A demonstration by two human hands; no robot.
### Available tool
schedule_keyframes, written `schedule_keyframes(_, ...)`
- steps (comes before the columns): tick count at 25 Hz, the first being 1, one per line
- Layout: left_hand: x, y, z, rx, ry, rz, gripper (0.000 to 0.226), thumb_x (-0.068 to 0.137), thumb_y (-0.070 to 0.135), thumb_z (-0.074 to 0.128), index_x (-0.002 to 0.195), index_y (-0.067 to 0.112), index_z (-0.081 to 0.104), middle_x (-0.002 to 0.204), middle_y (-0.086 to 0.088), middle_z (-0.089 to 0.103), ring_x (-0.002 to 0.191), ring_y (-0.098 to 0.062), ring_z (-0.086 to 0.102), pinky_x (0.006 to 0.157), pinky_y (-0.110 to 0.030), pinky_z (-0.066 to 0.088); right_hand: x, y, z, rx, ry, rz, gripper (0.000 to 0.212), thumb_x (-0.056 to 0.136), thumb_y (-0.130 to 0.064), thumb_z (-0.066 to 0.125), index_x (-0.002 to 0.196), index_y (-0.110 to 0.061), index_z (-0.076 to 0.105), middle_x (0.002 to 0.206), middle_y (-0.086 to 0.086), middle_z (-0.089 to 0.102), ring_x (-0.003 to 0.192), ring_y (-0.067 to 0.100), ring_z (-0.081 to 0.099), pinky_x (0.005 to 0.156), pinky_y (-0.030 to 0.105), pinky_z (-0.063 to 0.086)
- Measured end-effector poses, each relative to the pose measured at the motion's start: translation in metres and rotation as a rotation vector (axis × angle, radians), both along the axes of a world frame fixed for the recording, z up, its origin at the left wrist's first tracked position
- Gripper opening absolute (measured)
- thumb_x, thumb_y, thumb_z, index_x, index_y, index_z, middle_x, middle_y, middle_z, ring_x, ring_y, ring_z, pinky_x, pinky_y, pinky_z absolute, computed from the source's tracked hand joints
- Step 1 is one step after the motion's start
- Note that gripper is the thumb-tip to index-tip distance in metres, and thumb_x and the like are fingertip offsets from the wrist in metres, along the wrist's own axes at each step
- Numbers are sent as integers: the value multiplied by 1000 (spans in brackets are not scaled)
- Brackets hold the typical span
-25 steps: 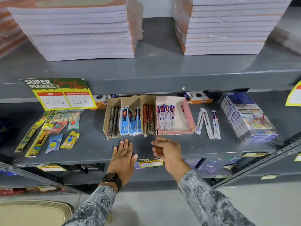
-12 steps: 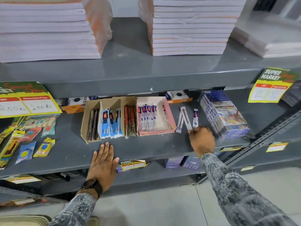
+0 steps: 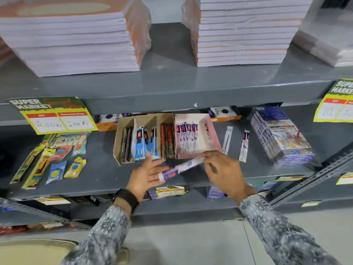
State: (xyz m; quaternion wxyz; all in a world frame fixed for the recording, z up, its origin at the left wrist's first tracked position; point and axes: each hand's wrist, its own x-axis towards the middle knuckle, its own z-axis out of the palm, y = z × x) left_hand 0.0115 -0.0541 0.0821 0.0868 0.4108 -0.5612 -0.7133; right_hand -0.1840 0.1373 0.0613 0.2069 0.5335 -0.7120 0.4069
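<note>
My right hand (image 3: 224, 172) pinches one end of a white-and-blue pen packet (image 3: 181, 167) and holds it level above the grey shelf (image 3: 99, 175). The packet's other end lies across the straight fingers of my left hand (image 3: 146, 174), which is palm up. Just behind the hands stands a pink box (image 3: 208, 138) with several of the same packets upright in it. Two more packets (image 3: 227, 139) (image 3: 244, 146) lie loose on the shelf to its right. A brown cardboard tray (image 3: 126, 129) with dark, blue and red pen packets adjoins the pink box on the left.
A wrapped bundle of colour-pencil boxes (image 3: 280, 135) sits at the right. Small yellow and blue stationery packs (image 3: 55, 172) lie at the left under a yellow price sign (image 3: 57, 119). Tall notebook stacks (image 3: 72, 41) (image 3: 242, 31) fill the shelf above. Orange boxes (image 3: 225, 113) stand at the back.
My right hand picked one loose packet off the shelf at the right and carried it left to the middle. My left hand lifted off the shelf and turned palm up under the packet.
</note>
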Motion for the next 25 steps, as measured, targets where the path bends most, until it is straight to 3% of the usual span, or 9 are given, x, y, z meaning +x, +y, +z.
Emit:
schedule_keyframes(3, -5, 2, 7, 185, 99, 15, 44, 96, 41, 55, 122, 7, 66, 111, -16, 76, 100, -23, 74, 81, -38, 61, 11, 0, -13, 40, 203, 25, 15, 80, 4, 74, 72, -9, 74, 100, 5, 80, 84, 20, 76, 80, 27, 57)
schedule_keyframes(5, 0, 4, 3, 169, 117, 2, 39, 87, 18, 69, 123, 4, 66, 113, -17, 75, 101, -26, 74, 78, -35, 63, 13, 4, -21, 35, 213, 21, 14, 84, 0, 72, 72, -8, 75, 102, 6, 80, 86, 21, 76, 81, 27, 56)
schedule_keyframes(8, 10, 2, -6, 113, 91, -97, 37, 83, 1, 72, 119, 9, 70, 113, -13, 76, 102, -26, 74, 79, -32, 62, 17, 6, -25, 93, 179, 39, 11, 79, 1, 81, 75, -8, 76, 105, 7, 79, 89, 22, 76, 77, 32, 63)
schedule_keyframes(10, 10, 1, -8, 11, 65, -117, 38, 81, -2, 74, 116, 10, 70, 110, -12, 77, 98, -25, 75, 76, -30, 62, 20, 6, -22, 192, 12, 86, 8, 78, -7, 82, 84, -11, 78, 106, 3, 78, 91, 16, 74, 80, 29, 62)
schedule_keyframes(14, 6, 0, -3, -211, -12, -183, 37, 81, -8, 73, 112, 13, 71, 99, -6, 79, 92, -24, 75, 73, -30, 62, 24, 1, -1, 471, -748, 126, 25, 83, -30, 83, 107, -26, 77, 94, -13, 79, 83, 1, 73, 76, 22, 57)
schedule_keyframes(18, -4, -4, 5, -300, 49, -173, 41, 81, -1, 76, 113, 24, 69, 100, -2, 79, 91, -21, 74, 77, -29, 60, 15, -8, 22, 709, -924, 194, 19, 78, -16, 89, 93, -26, 83, 75, -13, 79, 63, -4, 68, 64, 18, 51)
schedule_keyframes(20, -8, -6, 0, -410, 51, -14, 47, 83, 12, 78, 125, 27, 63, 112, 2, 76, 100, -13, 71, 90, -28, 54, 7, -11, 33, 529, -921, 25, 18, 78, -17, 86, 78, -34, 79, 68, -17, 75, 55, -2, 62, 56, 18, 49)
schedule_keyframes(22, -7, -6, -11, -613, -39, 94, 51, 88, 24, 73, 136, 27, 56, 125, 1, 70, 114, -16, 66, 102, -34, 49, -6, -16, 42, 277, -770, -242, 16, 80, -17, 78, 74, -31, 75, 68, -14, 73, 55, 3, 62, 53, 21, 47)
schedule_keyframes(25, 4, -4, -39, -914, -291, -175, 62, 94, 36, 60, 150, 24, 38, 153, -7, 47, 142, -27, 43, 118, -42, 33, -24, -33, 48, 247, -306, -474, 10, 82, -6, 68, 85, -12, 75, 85, 8, 75, 67, 32, 67, 61, 34, 53)
